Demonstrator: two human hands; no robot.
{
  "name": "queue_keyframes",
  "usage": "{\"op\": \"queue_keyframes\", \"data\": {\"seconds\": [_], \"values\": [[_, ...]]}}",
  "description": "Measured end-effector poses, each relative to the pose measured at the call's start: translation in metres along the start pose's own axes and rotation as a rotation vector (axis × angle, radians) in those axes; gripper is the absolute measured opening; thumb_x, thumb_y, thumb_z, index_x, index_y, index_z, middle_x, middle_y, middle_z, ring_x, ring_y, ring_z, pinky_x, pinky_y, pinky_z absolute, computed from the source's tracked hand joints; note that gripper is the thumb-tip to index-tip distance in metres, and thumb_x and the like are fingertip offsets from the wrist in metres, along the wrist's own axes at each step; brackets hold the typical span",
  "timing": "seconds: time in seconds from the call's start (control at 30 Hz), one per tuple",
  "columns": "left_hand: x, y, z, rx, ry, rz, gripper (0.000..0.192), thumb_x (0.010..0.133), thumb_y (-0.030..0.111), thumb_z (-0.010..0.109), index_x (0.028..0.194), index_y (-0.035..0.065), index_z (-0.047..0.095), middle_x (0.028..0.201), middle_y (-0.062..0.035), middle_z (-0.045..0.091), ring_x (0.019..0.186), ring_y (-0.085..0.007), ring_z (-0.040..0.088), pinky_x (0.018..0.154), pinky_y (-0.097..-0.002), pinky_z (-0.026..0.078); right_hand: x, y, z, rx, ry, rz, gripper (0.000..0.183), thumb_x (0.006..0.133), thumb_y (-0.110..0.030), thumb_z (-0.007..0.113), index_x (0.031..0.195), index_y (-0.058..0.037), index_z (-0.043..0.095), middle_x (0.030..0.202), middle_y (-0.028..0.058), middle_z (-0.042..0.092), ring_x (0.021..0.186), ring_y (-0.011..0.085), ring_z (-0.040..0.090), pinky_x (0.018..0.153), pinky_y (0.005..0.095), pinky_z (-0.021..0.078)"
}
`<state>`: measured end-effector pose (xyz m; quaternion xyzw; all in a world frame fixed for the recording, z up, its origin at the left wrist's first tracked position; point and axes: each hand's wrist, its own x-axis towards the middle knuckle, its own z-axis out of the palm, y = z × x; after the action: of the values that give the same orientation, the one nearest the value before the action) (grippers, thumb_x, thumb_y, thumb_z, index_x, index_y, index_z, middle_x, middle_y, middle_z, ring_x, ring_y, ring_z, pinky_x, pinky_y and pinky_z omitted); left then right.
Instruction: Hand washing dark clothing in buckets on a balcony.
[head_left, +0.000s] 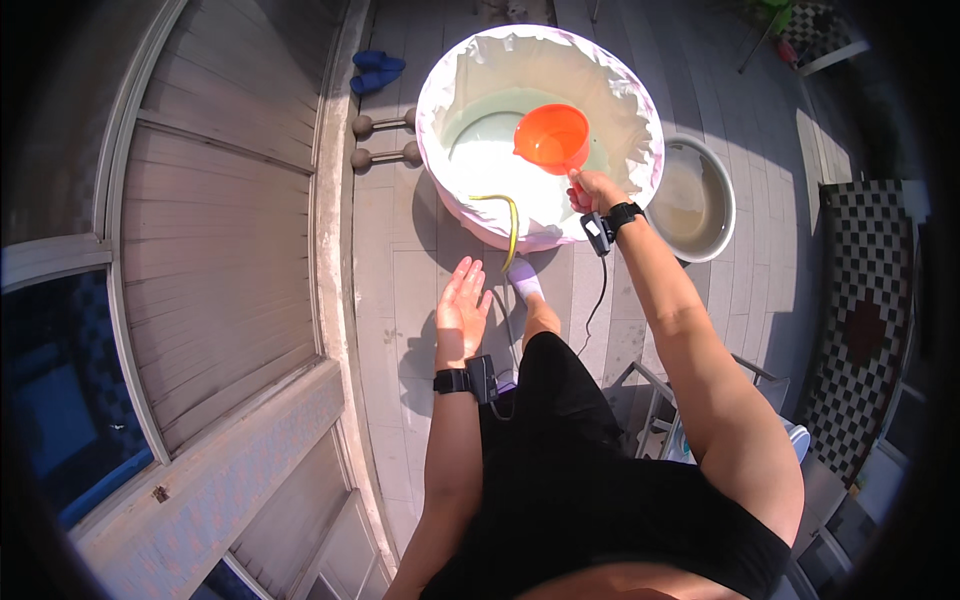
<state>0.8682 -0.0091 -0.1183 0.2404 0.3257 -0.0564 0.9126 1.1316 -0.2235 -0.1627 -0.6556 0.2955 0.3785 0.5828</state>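
An orange plastic water ladle (553, 139) is in my right hand (596, 191), which grips it by the handle. Its bowl is over the inside of a round tub (442, 169) with a pale, gathered liner, and water lies in the tub's bottom. Whether the ladle holds water I cannot tell. My left hand (463, 304) is empty, palm up and fingers apart, short of the tub's near side. A yellow hose (513, 225) hangs over the near rim, close to that hand. Both wrists wear black straps with small devices.
A pale basin (727, 202) with cloudy water stands right of the tub. Two dumbbells (386, 156) and blue slippers (375, 80) lie by the left wall. A metal-framed chair (660, 386) is near my right side. A thin cable (601, 300) hangs from my right wrist.
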Motion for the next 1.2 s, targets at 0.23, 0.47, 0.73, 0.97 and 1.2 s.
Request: {"op": "queue_keyframes", "data": {"seconds": [0.23,0.47,0.73,0.97,1.2], "values": [[0.09,0.007,0.041,0.138,0.093,-0.064,0.054,0.098,0.031,0.035,0.145,0.006,0.025,0.152,-0.0126,0.023,0.142,-0.0244,0.017,0.113,-0.0409,0.012,0.266,0.032,-0.023,-0.71,0.391,0.064,0.019,0.084,-0.014,0.055,0.1,-0.0051,0.058,0.092,0.0142,0.064,0.074,0.0243,0.062,0.066,0.0359,0.0506],[0.128,0.007,0.048,0.09,0.327,-0.123,0.048,0.098,0.027,0.037,0.139,0.0042,0.033,0.144,-0.0141,0.036,0.136,-0.0249,0.031,0.111,-0.0405,0.023,0.328,0.087,-0.002,-0.62,0.4,0.121,0.037,0.083,-0.02,0.059,0.12,-0.0162,0.058,0.109,0.0106,0.065,0.105,0.0232,0.06,0.091,0.0257,0.0424],[0.146,0.002,0.037,0.068,0.455,-0.104,0.042,0.095,0.026,0.045,0.132,0.0051,0.042,0.134,-0.0134,0.048,0.128,-0.0258,0.042,0.108,-0.0415,0.031,0.383,0.113,0.05,-0.715,0.196,0.316,0.022,0.079,-0.02,0.06,0.092,-0.0023,0.065,0.081,0.0108,0.067,0.072,0.0184,0.063,0.062,0.0305,0.0492],[0.147,-0.016,0.026,0.073,0.46,-0.15,0.044,0.096,0.026,0.045,0.133,0.0045,0.04,0.133,-0.0131,0.049,0.125,-0.0266,0.045,0.107,-0.0419,0.033,0.407,0.133,0.047,-0.196,-0.006,0.143,0.013,0.071,-0.01,0.066,0.08,-0.0012,0.062,0.055,0.0049,0.056,0.043,0.0143,0.052,0.039,0.0289,0.0413],[0.139,-0.017,0.036,0.059,0.372,-0.108,0.041,0.096,0.025,0.046,0.133,0.0064,0.043,0.132,-0.0107,0.051,0.124,-0.0253,0.046,0.106,-0.0408,0.034,0.349,0.072,0.063,0.107,-0.272,-0.069,0.014,0.072,0.0,0.065,0.084,-0.0034,0.057,0.055,0.0007,0.05,0.037,0.0093,0.042,0.033,0.0255,0.0298]]}}
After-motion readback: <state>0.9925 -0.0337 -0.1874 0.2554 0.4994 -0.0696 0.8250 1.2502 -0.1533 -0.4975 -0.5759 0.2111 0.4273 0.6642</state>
